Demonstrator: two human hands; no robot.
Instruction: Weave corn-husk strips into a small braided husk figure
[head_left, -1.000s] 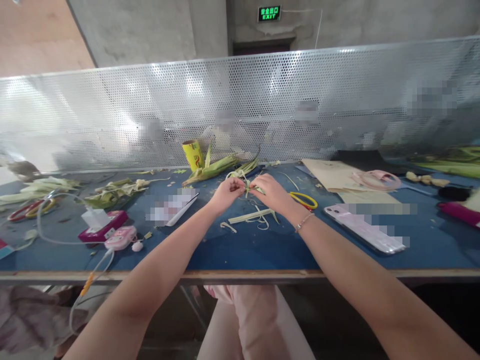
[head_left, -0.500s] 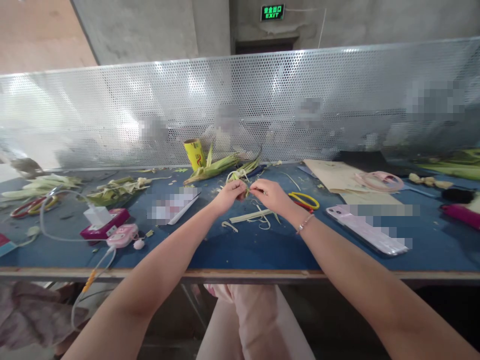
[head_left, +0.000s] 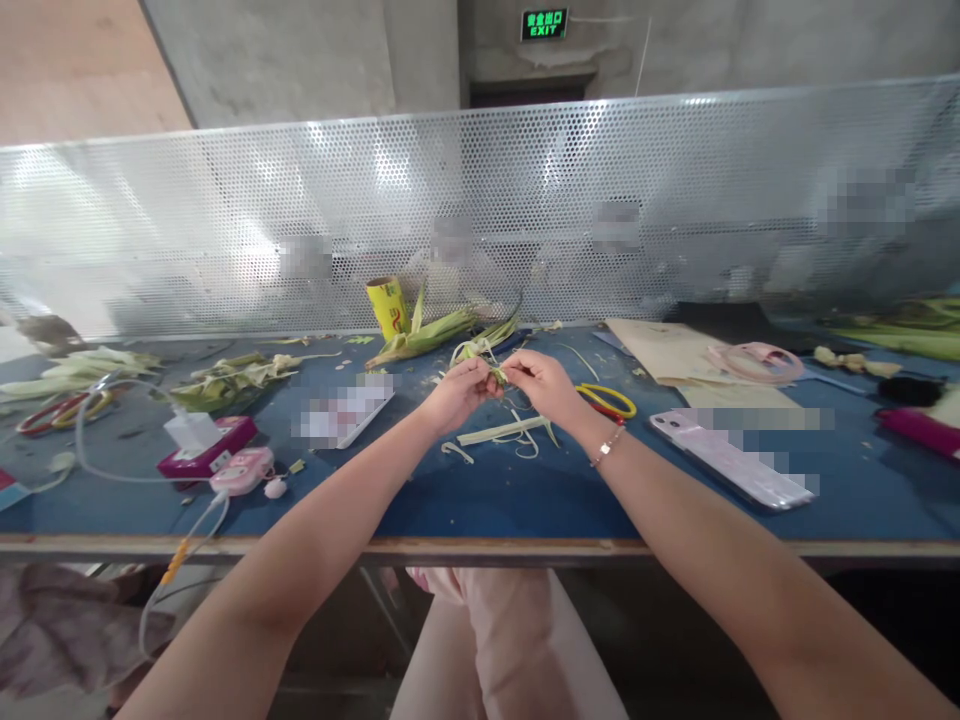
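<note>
Green letters on the sign [head_left: 544, 24] read "安全出口 EXIT"; over the bench [head_left: 450, 510], our left hand [head_left: 459, 393] and right hand [head_left: 541, 382] pinch husk strands [head_left: 496, 375] between them. We cannot read the yellow tube [head_left: 386, 310].

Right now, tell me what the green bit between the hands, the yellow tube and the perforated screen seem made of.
Green bit: probably leaf or husk, given its stringy, pale-green look; finish unclear.
Yellow tube: likely cardboard, since its open rim looks brown; printed outside.
Perforated screen: seemingly metal, shiny, bright glare around its holes.
</note>
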